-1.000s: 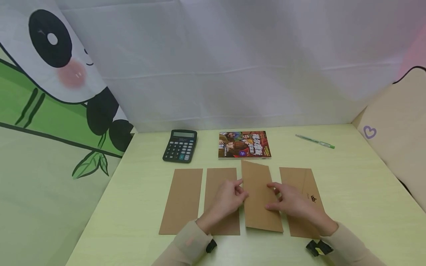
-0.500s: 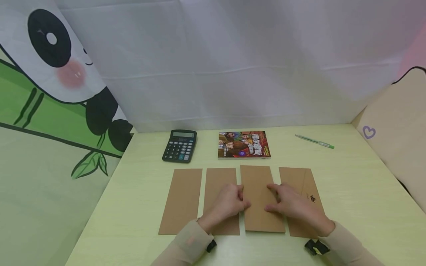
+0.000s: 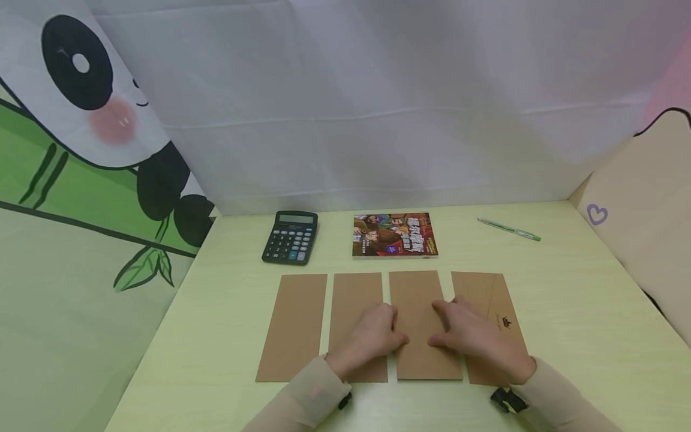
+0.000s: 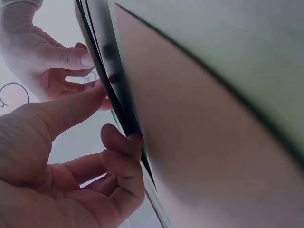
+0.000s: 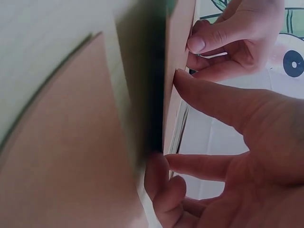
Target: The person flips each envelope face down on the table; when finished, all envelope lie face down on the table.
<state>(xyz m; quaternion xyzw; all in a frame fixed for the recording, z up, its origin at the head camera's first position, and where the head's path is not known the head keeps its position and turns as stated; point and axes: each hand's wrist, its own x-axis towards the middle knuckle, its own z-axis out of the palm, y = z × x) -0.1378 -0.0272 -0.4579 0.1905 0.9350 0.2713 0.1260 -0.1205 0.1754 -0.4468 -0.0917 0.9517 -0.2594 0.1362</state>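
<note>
In the head view, several flat brown kraft-paper pieces lie side by side in a row; whether they are notebooks or envelopes I cannot tell. The third kraft-paper piece from the left (image 3: 418, 360) is between both hands. My left hand (image 3: 372, 333) pinches its left edge, thumb on top and the other fingers curled at the side. On its right edge, my right hand (image 3: 472, 333) holds with thumb and index finger spread on the upper face. Both wrist views show a dark gap beneath this piece. Fingers below its edges are partly hidden.
Behind the row lie a black calculator (image 3: 290, 237), a colourful book (image 3: 395, 236) and a green pen (image 3: 509, 229). The left kraft-paper pieces (image 3: 294, 324) and the crown-marked right piece (image 3: 483, 294) flank the held one. A white curtain (image 3: 378, 120) hangs at the back.
The held kraft-paper piece was raised and tilted a second ago. It has come down level with the row, both hands staying at its edges and shifting slightly toward me.
</note>
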